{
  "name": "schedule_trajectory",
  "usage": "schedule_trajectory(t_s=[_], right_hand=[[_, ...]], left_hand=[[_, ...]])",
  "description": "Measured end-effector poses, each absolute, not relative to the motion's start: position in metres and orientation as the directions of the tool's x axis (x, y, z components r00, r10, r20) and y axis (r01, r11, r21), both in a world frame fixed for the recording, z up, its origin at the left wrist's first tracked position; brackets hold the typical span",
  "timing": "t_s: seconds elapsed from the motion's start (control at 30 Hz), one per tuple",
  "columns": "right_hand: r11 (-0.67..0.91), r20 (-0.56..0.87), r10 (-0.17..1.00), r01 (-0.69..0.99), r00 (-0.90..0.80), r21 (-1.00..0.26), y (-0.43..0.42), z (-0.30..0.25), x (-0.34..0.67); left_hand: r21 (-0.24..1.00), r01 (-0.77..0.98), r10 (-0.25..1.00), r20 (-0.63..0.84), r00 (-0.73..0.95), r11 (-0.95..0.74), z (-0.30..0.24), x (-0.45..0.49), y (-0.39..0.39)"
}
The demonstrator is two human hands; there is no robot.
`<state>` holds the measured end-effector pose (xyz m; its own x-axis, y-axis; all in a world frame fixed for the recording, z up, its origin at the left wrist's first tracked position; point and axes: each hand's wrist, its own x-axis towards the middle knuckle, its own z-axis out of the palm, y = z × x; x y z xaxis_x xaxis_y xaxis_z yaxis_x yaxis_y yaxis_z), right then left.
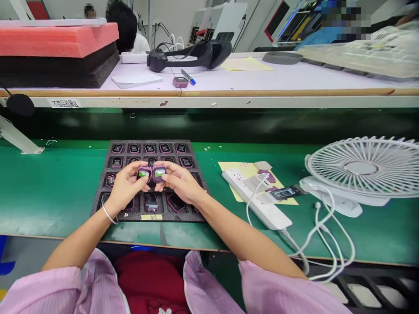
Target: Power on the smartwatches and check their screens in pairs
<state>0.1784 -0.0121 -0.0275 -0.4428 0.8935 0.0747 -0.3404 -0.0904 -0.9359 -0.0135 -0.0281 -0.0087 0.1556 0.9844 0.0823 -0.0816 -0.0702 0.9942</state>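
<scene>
My left hand grips a small purple-framed smartwatch body between thumb and fingers. A second smartwatch body is pinched in my right hand, side by side with the first. Both screens are lit with green and white and face me. Below my hands lies a dark grey foam tray with rows of similar watch bodies in its cutouts. Those in the back rows show white text on black, while a front-row watch has a dark screen. My hands cover part of the middle rows.
Right of the tray are a white power strip with cables, a yellow sheet and a white fan. The raised shelf behind carries pink and black foam, a black headset, a pen and another watch body.
</scene>
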Motion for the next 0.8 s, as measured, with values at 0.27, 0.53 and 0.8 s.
schedule_trajectory(t_s=[0.27, 0.53, 0.8], right_hand=[[-0.110, 0.075, 0.885, -0.362, -0.460, -0.926, -0.0146, -0.0267, 0.1828], [-0.084, 0.067, 0.890, -0.308, -0.451, -0.948, -0.0168, -0.0277, 0.1825], [-0.065, 0.084, 0.883, -0.297, -0.462, -0.953, -0.0175, -0.0283, 0.1845]], left_hand=[[0.994, -0.100, 0.982, 0.059, 0.181, -0.041, -0.0096, -0.0133, -0.0331], [0.994, -0.110, 0.981, 0.036, 0.190, -0.016, -0.0120, -0.0130, -0.0355], [0.996, -0.091, 0.981, 0.027, 0.194, -0.010, -0.0130, -0.0137, -0.0378]])
